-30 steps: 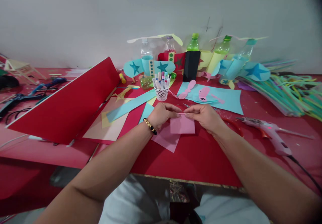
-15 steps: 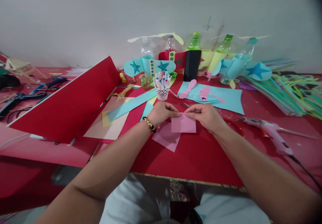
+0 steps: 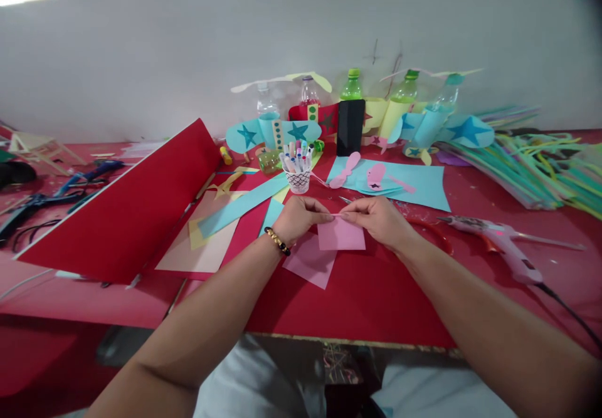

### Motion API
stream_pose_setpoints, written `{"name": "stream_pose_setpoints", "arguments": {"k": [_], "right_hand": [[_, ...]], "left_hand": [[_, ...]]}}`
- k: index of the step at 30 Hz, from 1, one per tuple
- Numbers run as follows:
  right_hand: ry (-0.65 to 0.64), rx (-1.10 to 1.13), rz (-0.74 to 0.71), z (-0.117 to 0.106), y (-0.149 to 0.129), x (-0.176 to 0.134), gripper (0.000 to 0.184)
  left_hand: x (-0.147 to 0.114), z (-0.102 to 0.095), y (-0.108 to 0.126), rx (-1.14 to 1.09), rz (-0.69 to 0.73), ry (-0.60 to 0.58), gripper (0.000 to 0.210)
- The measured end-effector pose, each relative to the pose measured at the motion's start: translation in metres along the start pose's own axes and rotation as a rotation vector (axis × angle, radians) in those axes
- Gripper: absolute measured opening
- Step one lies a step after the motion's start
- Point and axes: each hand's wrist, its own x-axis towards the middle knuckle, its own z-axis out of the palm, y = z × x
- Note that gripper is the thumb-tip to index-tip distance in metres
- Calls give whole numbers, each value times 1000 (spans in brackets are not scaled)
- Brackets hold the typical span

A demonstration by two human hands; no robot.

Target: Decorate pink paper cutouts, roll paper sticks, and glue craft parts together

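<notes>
A plain grey wall (image 3: pixel 188 61) stands behind a red table (image 3: pixel 376 305), and on this table there is a white cup (image 3: pixel 298 183) with a dark net pattern, full of markers (image 3: pixel 297 156); I take this cup as the reference for all places. In front of the cup, a little to its right, is a small pink paper (image 3: pixel 342 236), which the person holds with two hands. The left hand (image 3: pixel 298 220) has its thumb and finger pressed together on the upper edge of this paper, near its left corner, and the right hand (image 3: pixel 380 220) pinches the same edge from the other side, so the fingertips of both hands are close to each other. A bracelet (image 3: pixel 277 240) of black and gold beads is on the left wrist. Another pink sheet (image 3: pixel 310 264) lies on the table in front of the cup, partly covered in this view by the held paper; whether the two papers touch, I cannot tell. To the right of the cup is a blue sheet (image 3: pixel 423 192) with pink cut shapes (image 3: pixel 345 170) on it, and farther to the right lies a pink glue gun (image 3: pixel 512 249). Behind the cup, to its right, a black phone (image 3: pixel 350 128) stands upright before a green-capped bottle (image 3: pixel 353 83). To the left of the cup are a blue strip (image 3: pixel 244 203) and a large red board (image 3: pixel 126 211), which is tilted.
</notes>
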Motion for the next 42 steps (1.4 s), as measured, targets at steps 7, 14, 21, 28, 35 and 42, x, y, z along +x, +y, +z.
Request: {"name": "stream_pose_setpoints", "arguments": {"k": [7, 14, 21, 28, 35, 42], "right_hand": [[-6, 24, -14, -2, 3, 2, 21], [-3, 48, -14, -1, 7, 2, 21], [30, -24, -13, 2, -3, 0, 21], [30, 98, 3, 5, 4, 4, 22], [45, 181, 50, 5, 6, 3, 22], [32, 173, 55, 4, 4, 3, 21]], "left_hand": [[0, -1, 2, 6, 3, -28, 25], [0, -1, 2, 32, 26, -60, 22], [-3, 5, 5, 178, 125, -37, 22], [-3, 7, 8, 147, 75, -21, 25], [-3, 9, 8, -11, -9, -15, 22], [-1, 7, 5, -204, -80, -4, 20]]}}
